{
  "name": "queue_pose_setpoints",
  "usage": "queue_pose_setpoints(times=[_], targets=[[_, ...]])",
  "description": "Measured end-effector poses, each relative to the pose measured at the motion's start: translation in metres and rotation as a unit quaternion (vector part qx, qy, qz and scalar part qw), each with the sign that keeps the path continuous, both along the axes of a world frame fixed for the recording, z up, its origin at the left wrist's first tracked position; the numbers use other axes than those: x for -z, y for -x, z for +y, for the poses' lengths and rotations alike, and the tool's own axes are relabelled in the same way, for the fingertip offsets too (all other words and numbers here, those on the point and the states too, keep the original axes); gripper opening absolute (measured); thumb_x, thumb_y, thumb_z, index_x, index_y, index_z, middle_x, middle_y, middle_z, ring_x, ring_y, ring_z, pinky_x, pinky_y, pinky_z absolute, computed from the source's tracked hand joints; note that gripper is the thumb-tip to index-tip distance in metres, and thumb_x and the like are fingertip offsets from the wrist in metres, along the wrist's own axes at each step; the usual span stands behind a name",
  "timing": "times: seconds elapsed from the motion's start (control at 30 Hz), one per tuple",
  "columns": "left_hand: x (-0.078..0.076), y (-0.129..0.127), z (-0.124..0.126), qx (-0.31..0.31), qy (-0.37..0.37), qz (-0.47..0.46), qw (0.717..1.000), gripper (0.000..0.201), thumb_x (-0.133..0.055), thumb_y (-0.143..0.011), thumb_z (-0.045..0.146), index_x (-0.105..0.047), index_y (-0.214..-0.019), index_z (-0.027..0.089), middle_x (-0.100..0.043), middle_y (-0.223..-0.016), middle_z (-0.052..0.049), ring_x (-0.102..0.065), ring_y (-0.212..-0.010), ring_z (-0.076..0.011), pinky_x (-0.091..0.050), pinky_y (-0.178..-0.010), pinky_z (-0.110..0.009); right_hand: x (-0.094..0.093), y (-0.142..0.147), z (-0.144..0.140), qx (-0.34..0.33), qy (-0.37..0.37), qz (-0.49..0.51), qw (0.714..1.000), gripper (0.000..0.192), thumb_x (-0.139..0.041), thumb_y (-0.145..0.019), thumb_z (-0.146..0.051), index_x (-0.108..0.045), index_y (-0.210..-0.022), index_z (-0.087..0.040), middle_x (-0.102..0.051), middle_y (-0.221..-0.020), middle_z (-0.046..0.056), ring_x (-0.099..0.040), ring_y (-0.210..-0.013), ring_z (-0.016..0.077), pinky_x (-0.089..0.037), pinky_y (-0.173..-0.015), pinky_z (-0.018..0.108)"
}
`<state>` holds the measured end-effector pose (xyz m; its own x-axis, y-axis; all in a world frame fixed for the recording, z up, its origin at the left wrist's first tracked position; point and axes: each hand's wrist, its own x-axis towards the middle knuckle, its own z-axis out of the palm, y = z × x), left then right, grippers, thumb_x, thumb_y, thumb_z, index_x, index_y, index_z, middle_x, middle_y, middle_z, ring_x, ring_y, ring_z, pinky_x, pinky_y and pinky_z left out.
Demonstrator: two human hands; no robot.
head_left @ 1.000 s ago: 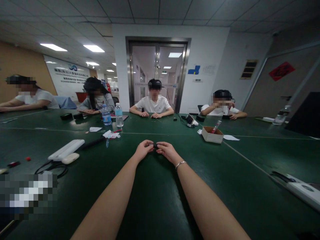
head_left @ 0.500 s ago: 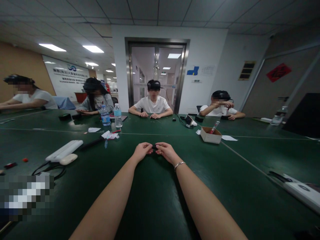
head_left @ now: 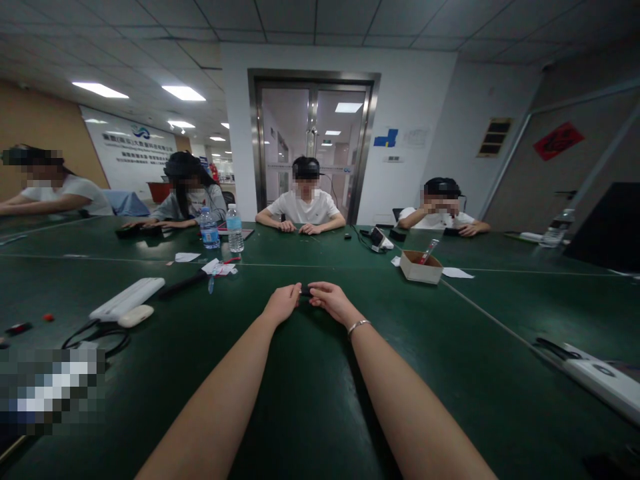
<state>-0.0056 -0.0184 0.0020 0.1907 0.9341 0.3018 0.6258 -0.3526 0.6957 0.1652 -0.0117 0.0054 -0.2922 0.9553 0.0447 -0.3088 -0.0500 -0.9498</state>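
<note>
both hands meet on the green table [head_left: 310,373], the left hand [head_left: 283,303] and right hand [head_left: 333,301] pinching a small dark object [head_left: 305,291] held between their fingertips. the fingers of each hand curl together on it from either side. beyond the fingers, to the right, sits a cardboard box [head_left: 421,267]; bottles [head_left: 221,229] stand far to their left.

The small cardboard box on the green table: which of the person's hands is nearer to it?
Right. The right hand lies nearer the cardboard box; the left hand sits farther away.
</note>
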Motion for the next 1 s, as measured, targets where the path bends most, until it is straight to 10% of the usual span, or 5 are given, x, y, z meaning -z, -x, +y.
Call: queue_pose_setpoints(times=[1.0], targets=[[-0.013,-0.001,-0.003,-0.03,0.048,0.036,0.998,0.059,-0.019,-0.084,0.058,-0.049,-0.054,0.018,-0.055,-0.054,-0.003,-0.051,-0.053,-0.0168,-0.034,-0.056,-0.026,-0.003,-0.002,-0.004,-0.035,-0.009,0.013,0.999,0.024,-0.067,-0.068,-0.004,-0.062,-0.091,-0.01,-0.062,-0.078,0.005,-0.063,-0.059,0.0109,-0.053,-0.056,0.019]])
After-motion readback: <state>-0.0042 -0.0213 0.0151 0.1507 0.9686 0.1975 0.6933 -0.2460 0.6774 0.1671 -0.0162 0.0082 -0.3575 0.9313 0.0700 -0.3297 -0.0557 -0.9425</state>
